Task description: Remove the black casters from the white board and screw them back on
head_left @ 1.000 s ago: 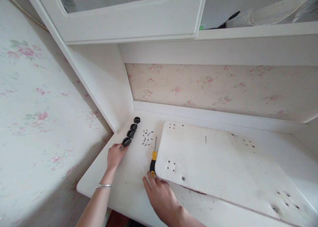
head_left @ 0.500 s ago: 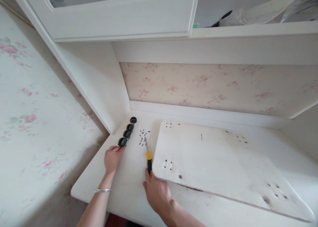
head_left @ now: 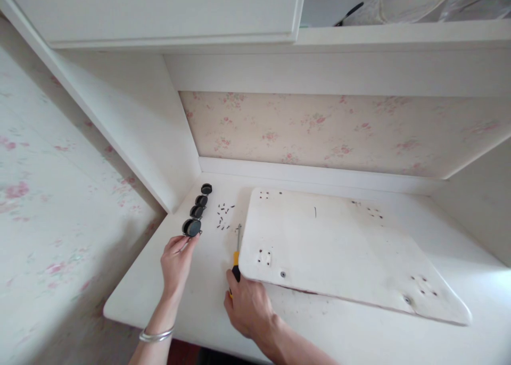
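White desktop, a caster and a screwdriver in hand

Nearest, a silver bracelet circles the left wrist. The right hand wraps the screwdriver's black-and-yellow handle, just beside the near left corner of a white board; the shaft points away along the board's left edge. The left hand pinches the caster at its fingertips, so that this black wheel sits just beyond the left hand and well to the left of the right one. Whether it also touches the desktop, I cannot tell.

The board lies flat, with small holes grouped near its corners. Beyond the held caster, three other casters stand in a line running away from the hand. Small dark screws lie scattered between them and the board. Floral wallpaper covers the back, below a white cabinet.
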The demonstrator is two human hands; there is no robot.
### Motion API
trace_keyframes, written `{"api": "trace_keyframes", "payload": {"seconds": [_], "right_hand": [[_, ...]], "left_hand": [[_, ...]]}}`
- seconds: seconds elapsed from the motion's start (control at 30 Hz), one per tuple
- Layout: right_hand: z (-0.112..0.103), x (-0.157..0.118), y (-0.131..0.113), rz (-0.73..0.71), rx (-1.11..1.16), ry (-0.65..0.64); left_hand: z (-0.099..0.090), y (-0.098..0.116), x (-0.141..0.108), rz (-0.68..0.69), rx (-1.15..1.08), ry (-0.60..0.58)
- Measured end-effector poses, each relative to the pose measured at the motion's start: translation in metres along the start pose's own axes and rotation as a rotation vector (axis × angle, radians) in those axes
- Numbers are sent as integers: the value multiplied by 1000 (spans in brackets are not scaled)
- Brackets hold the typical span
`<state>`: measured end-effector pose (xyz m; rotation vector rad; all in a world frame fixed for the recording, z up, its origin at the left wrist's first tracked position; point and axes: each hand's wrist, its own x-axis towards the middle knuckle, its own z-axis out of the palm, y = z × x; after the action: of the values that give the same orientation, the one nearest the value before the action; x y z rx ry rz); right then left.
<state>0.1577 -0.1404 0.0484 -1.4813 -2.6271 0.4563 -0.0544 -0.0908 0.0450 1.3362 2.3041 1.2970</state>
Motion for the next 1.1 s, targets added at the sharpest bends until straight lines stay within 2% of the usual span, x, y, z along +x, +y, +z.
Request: {"api": "trace_keyframes", "payload": {"seconds": [0.17, 0.43, 0.67, 0.83, 0.97, 1.1], "right_hand": [[5, -9, 1, -31, 6, 51], [13, -14, 4, -63, 128, 152], [9, -22, 5, -1, 372, 84], [5, -23, 11, 92, 618, 31], [10, -23, 13, 96, 768, 18], [17, -23, 14, 108, 852, 15]], "left_hand": [[-4, 14, -2, -21, -105, -12], [-3, 12, -8, -40, -167, -33], [-3, 12, -9, -158, -287, -53], [8, 13, -15, -322, -515, -93], [23, 22, -24, -445, -798, -163], [37, 31, -30, -528, -1013, -169]]}}
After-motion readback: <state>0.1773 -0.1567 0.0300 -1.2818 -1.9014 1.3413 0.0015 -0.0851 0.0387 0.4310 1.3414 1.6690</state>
